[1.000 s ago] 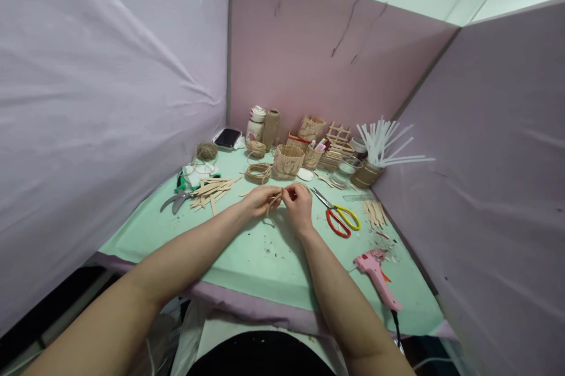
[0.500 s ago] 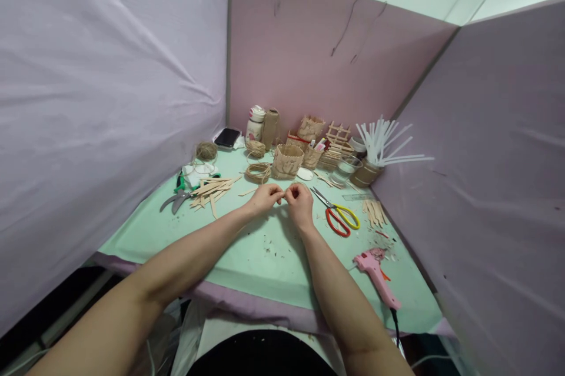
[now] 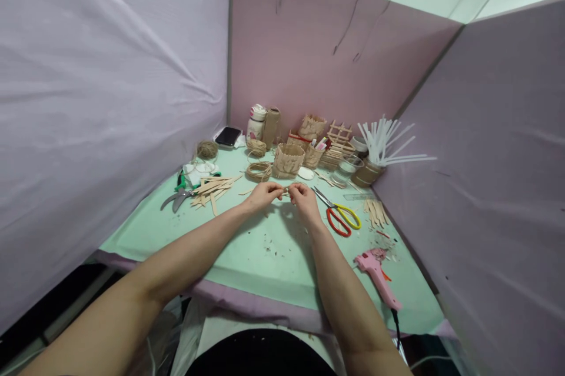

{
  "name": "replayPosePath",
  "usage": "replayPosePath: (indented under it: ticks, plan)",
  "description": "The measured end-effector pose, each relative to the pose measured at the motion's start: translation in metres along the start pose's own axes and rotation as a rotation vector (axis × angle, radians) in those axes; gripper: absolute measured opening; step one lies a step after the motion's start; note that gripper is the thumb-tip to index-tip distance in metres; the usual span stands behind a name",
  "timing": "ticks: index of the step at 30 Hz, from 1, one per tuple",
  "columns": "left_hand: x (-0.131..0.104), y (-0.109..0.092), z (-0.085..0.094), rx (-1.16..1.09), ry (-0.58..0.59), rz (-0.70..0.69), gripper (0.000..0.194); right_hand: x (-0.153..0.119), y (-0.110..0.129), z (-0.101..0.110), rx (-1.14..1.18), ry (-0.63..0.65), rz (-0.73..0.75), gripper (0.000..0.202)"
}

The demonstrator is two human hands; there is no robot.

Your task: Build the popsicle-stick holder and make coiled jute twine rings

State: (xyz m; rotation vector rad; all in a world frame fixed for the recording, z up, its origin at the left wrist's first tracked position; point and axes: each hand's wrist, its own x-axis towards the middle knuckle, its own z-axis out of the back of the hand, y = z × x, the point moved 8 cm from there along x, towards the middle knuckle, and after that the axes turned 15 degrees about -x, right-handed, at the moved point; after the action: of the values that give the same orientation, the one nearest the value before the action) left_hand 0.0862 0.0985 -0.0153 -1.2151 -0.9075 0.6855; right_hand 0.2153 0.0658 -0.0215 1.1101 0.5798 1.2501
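Observation:
Over the middle of the table, my left hand (image 3: 266, 195) and my right hand (image 3: 303, 197) are close together, fingertips nearly meeting. Both are closed in a pinch on a small tan piece of twine (image 3: 286, 190); its ends are mostly hidden by the fingers. Just behind the hands stands a tan woven-looking basket (image 3: 288, 161), with a coil of twine (image 3: 258, 172) on its left. Scissors (image 3: 338, 211) with one red and one yellow handle lie beside my right hand, blades partly apart.
Wooden sticks (image 3: 214, 192) and pruning shears (image 3: 178, 199) lie at left. On the right are a pink glue gun (image 3: 378, 279), more sticks (image 3: 376, 213), a clear bowl (image 3: 346, 170) and white glue sticks (image 3: 380, 140) in a pot. A phone (image 3: 228, 137) and bottle (image 3: 256, 123) stand behind.
My right hand has shifted slightly right, opening a small gap between the hands where the tan strand shows. The table things stay where they were; the view has moved slightly.

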Motion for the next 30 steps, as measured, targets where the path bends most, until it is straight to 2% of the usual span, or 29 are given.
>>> replayPosePath:
  ticks: [3,6,11,14,18,22,25,30]
  plan:
    - [0.001,0.003,0.003,-0.001,-0.037,0.011,0.024,0.000,0.001,0.001,0.016,-0.017,0.002,0.021]
    - [0.001,0.004,0.005,0.012,-0.061,0.000,0.026,-0.002,0.006,0.007,-0.054,-0.099,0.058,0.023]
    - [-0.002,0.000,0.007,0.062,-0.114,-0.067,0.027,-0.015,0.033,0.014,-0.357,-0.273,0.349,0.018]
    - [-0.004,-0.003,0.006,0.071,-0.129,-0.107,0.026,-0.020,0.041,0.010,-0.490,-0.270,0.469,0.012]
    - [-0.006,-0.006,0.004,0.078,-0.126,-0.141,0.024,-0.023,0.045,0.007,-0.592,-0.266,0.536,0.012]
    - [-0.007,-0.007,0.006,0.083,-0.147,-0.150,0.025,-0.023,0.044,0.006,-0.616,-0.254,0.536,0.013]
    - [-0.005,-0.004,0.007,0.026,-0.152,-0.119,0.025,-0.020,0.041,0.005,-0.527,-0.232,0.484,0.012]
    - [0.001,0.008,0.010,-0.144,-0.165,0.023,0.028,-0.010,0.020,0.001,-0.178,-0.138,0.228,0.017]
